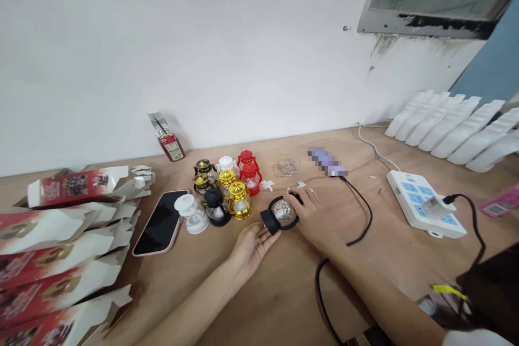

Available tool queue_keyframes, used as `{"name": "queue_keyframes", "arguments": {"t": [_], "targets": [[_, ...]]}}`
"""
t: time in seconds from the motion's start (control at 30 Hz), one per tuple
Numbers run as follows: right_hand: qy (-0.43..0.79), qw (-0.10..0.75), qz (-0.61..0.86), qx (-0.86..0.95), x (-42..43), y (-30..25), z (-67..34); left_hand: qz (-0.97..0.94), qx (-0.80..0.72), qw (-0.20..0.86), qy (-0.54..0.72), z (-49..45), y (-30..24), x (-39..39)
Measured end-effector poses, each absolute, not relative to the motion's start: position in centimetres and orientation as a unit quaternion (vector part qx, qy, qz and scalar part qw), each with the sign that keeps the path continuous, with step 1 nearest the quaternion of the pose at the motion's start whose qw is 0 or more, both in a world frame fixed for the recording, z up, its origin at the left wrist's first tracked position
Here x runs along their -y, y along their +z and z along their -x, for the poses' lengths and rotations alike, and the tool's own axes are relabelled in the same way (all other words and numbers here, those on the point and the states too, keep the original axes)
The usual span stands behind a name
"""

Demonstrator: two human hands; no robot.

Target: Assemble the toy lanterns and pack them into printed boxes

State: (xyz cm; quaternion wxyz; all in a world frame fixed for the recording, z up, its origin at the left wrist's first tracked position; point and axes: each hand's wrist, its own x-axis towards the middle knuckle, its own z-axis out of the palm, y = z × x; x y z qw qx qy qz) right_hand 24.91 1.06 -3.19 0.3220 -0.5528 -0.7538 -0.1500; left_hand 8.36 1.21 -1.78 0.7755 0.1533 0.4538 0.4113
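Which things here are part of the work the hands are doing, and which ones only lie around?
In hand: black lamp with clear dome, gripped by the right hand, its base touched by the left hand.

Lying about: small lanterns, phone, red boxes, power strip, paper clips, bottle.

Left hand (pixel 252 243): palm up, fingers loosely open, reaching forward.
Right hand (pixel 315 215): palm down, fingers curled in a grip.
Left forearm (pixel 194 303): bare, angled inward.
Right forearm (pixel 377 292): bare, angled inward.
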Motion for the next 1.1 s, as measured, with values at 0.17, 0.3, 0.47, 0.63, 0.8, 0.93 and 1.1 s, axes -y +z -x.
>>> {"name": "queue_keyframes", "arguments": {"t": [0.17, 0.3, 0.47, 0.63, 0.8, 0.93, 1.1], "targets": [[-0.218, 0.303, 0.534, 0.759, -0.8, -3.5, -25.0, -0.162, -0.457, 0.764, 0.425, -8.6, -2.2, -1.3], [-0.148, 0.360, 0.561, 0.730, -1.0, -3.3, -25.3, -0.196, -0.481, 0.748, 0.412, -8.4, -2.6, -1.4], [0.121, 0.522, 0.569, 0.624, -1.4, -3.0, -24.7, -0.367, -0.478, 0.669, 0.435, -7.7, -3.4, -2.2], [0.277, 0.548, 0.523, 0.591, -1.1, -3.0, -23.0, -0.585, -0.462, 0.420, 0.518, -6.5, -2.5, -2.5], [0.360, 0.531, 0.469, 0.608, -0.2, -3.0, -21.9, -0.804, -0.309, 0.135, 0.489, -4.5, 2.4, -1.3], [0.422, 0.524, 0.438, 0.596, 0.1, -3.3, -21.0, -0.874, -0.223, 0.057, 0.428, -3.7, 5.4, -0.7], [0.445, 0.537, 0.431, 0.573, 0.4, -3.6, -20.4, -0.879, -0.237, 0.093, 0.403, -3.8, 5.5, -0.5]]}}
